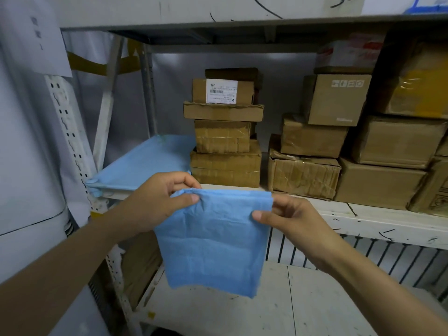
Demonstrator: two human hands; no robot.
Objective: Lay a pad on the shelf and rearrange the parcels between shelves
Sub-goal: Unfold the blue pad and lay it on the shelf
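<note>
The left hand [164, 197] pinches the ten o'clock corner of a folded light-blue fabric pad [213, 241], with the thumb on the near face and curled fingers behind the top edge. The right hand [291, 219] pinches the two o'clock corner the same way, its thumb tip pressed onto the cloth just below the edge. Between the two grips the top edge runs nearly level and shows several layers at its right end. The rest hangs free towards six o'clock, creased, with an uneven lower edge, in the air in front of the shelving and touching no board.

At eleven o'clock from this pad, a second light-blue pad [143, 163] lies flat on the left end of the white paint-scuffed middle shelf board [363, 221], its near corner draped over the front edge. At twelve o'clock a stack of brown cardboard parcels [225, 163] stands on that board at the laid pad's right edge; whether its bottom box sits on the pad I cannot tell. Near the top of the stack is a white-labelled carton [223, 90]. At two o'clock a heap of larger brown cartons [378, 183] fills the board's right part, a narrow gap away from the stack. At nine o'clock rises a white perforated metal upright [70, 141]. At six o'clock lies the lower white shelf board [242, 311], with a slatted white grille [363, 258] behind it at four o'clock
</note>
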